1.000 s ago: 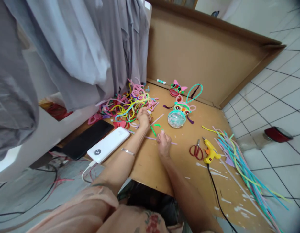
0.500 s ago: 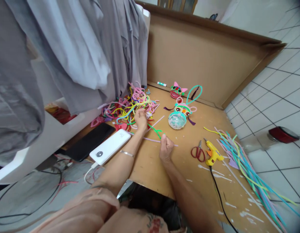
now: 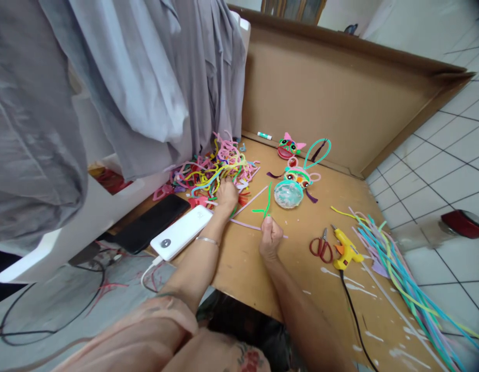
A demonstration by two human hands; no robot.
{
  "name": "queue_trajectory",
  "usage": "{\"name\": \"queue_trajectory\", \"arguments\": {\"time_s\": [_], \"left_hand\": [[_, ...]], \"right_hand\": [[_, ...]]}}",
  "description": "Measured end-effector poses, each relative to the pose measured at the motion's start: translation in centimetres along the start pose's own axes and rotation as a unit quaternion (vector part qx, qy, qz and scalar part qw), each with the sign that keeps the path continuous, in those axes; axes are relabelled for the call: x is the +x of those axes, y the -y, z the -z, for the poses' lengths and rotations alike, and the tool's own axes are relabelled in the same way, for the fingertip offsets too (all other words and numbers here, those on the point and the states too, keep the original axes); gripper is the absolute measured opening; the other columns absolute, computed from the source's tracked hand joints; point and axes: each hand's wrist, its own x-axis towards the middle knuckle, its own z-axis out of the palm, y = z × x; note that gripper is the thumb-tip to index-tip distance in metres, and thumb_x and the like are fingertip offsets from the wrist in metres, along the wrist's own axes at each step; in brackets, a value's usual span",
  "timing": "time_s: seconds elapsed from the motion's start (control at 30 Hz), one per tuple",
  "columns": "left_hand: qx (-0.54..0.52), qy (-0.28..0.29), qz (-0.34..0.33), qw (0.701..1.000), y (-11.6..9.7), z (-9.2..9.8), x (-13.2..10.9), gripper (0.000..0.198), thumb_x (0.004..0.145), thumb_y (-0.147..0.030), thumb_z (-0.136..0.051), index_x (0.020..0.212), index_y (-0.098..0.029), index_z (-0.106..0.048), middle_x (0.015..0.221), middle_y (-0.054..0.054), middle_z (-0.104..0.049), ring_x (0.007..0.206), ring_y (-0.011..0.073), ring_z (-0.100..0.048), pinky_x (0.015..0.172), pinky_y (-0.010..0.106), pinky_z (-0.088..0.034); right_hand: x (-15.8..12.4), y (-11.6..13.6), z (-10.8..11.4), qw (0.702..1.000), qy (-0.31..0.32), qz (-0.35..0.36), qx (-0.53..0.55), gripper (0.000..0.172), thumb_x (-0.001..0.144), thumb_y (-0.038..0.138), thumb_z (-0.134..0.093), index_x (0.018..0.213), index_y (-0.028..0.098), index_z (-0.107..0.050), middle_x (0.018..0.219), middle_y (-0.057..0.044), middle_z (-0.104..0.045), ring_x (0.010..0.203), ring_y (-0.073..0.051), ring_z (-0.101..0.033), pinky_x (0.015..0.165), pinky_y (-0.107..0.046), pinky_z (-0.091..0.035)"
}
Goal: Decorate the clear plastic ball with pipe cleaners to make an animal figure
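Observation:
My right hand (image 3: 271,236) is closed in a pinch on a bright green pipe cleaner (image 3: 268,199). One long end stands up above the thumb, and a short arm branches off to the left. My left hand (image 3: 227,194) reaches into the tangled pile of coloured pipe cleaners (image 3: 208,173); its fingers point down and are partly hidden there. Two pale pink pipe cleaners lie between the hands. Beyond my right hand sits a pipe-cleaner animal head (image 3: 296,178) with a clear, teal-rimmed bowl shape (image 3: 289,195) at its front.
Red-handled scissors (image 3: 321,250) and a yellow glue gun (image 3: 345,249) lie at right, beside long loose pipe cleaners (image 3: 402,279). A white power bank (image 3: 182,232) and a black phone (image 3: 154,223) lie at left. A smaller animal head (image 3: 289,146) and a glue stick (image 3: 264,136) stand at the back.
My left hand has come away from the green pipe cleaner and gone down into the pile. The green piece in my right hand now points upward. The view has shifted slightly.

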Motion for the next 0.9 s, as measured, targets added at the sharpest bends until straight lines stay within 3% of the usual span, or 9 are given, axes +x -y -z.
{"name": "queue_trajectory", "arguments": {"time_s": [0.17,0.33,0.4,0.47,0.53,0.6,0.7,0.8,0.9], "left_hand": [[-0.006,0.005,-0.013,1.000,0.4,0.3,-0.1,0.030,0.093,-0.019,-0.046,0.108,-0.014,-0.071,0.121,0.020,-0.066,0.107,0.0326,-0.067,0.089,0.041,-0.051],[-0.210,-0.105,-0.083,0.969,0.4,0.1,0.5,0.014,0.086,-0.023,-0.059,0.089,-0.016,-0.071,0.102,0.011,-0.070,0.094,0.0249,-0.067,0.084,0.034,-0.052],[-0.377,-0.109,-0.079,0.916,0.1,0.1,1.0,0.013,0.085,-0.026,-0.061,0.078,-0.016,-0.066,0.079,0.005,-0.068,0.075,0.0171,-0.065,0.072,0.027,-0.051],[-0.547,-0.062,-0.016,0.835,-0.2,0.2,1.4,0.021,0.085,-0.032,-0.062,0.072,-0.016,-0.058,0.060,-0.002,-0.058,0.053,0.0099,-0.056,0.054,0.020,-0.045],[-0.658,-0.016,0.049,0.751,-0.5,0.3,1.8,0.026,0.085,-0.037,-0.064,0.073,-0.018,-0.051,0.054,-0.006,-0.053,0.043,0.0062,-0.048,0.046,0.017,-0.039],[-0.702,-0.018,0.068,0.709,-0.8,0.4,1.8,0.030,0.084,-0.040,-0.067,0.076,-0.019,-0.048,0.058,-0.006,-0.056,0.043,0.0057,-0.051,0.046,0.016,-0.040],[-0.680,-0.098,-0.007,0.727,-1.1,0.7,1.1,0.031,0.087,-0.047,-0.063,0.082,-0.019,-0.050,0.072,-0.001,-0.065,0.056,0.0094,-0.062,0.056,0.021,-0.049],[-0.596,-0.172,-0.122,0.775,-1.1,1.0,0.1,0.037,0.094,-0.055,-0.050,0.091,-0.019,-0.058,0.088,0.004,-0.069,0.071,0.0138,-0.066,0.068,0.026,-0.053],[-0.447,-0.203,-0.233,0.839,-0.8,1.1,-0.6,0.044,0.099,-0.053,-0.038,0.092,-0.019,-0.063,0.084,0.006,-0.067,0.077,0.0162,-0.062,0.075,0.030,-0.049]], "right_hand": [[0.0,0.0,-0.1,0.999,0.021,-0.005,0.024,0.053,0.096,0.061,-0.034,0.058,0.024,-0.031,0.053,0.006,-0.029,0.051,-0.010,-0.030,0.052,-0.028,-0.024],[0.2,0.2,-0.2,0.999,0.020,-0.014,0.041,0.053,0.094,0.062,-0.037,0.058,0.024,-0.034,0.052,0.006,-0.030,0.051,-0.011,-0.030,0.052,-0.027,-0.025],[0.2,0.3,-0.2,0.998,0.021,-0.024,0.050,0.052,0.095,0.061,-0.037,0.058,0.024,-0.037,0.052,0.006,-0.034,0.051,-0.011,-0.034,0.053,-0.027,-0.027],[0.3,0.4,-0.1,0.998,0.022,-0.032,0.059,0.051,0.096,0.058,-0.036,0.060,0.023,-0.042,0.054,0.004,-0.041,0.053,-0.012,-0.040,0.056,-0.027,-0.031],[0.4,0.4,-0.1,0.997,0.022,-0.036,0.067,0.049,0.096,0.056,-0.036,0.064,0.022,-0.049,0.057,0.003,-0.048,0.057,-0.013,-0.046,0.060,-0.028,-0.036],[0.4,0.4,0.0,0.996,0.025,-0.036,0.077,0.047,0.096,0.055,-0.037,0.068,0.022,-0.053,0.062,0.001,-0.054,0.062,-0.015,-0.051,0.064,-0.028,-0.040],[0.4,0.6,0.0,0.995,0.029,-0.045,0.087,0.045,0.096,0.053,-0.037,0.072,0.021,-0.057,0.067,0.000,-0.058,0.067,-0.015,-0.055,0.068,-0.029,-0.043],[0.4,0.7,0.0,0.994,0.030,-0.057,0.094,0.042,0.095,0.052,-0.039,0.075,0.020,-0.059,0.069,-0.001,-0.061,0.068,-0.016,-0.057,0.069,-0.029,-0.044],[0.4,0.7,0.0,0.993,0.028,-0.056,0.097,0.040,0.095,0.051,-0.041,0.080,0.020,-0.061,0.070,-0.001,-0.061,0.069,-0.016,-0.058,0.070,-0.030,-0.044]]}}
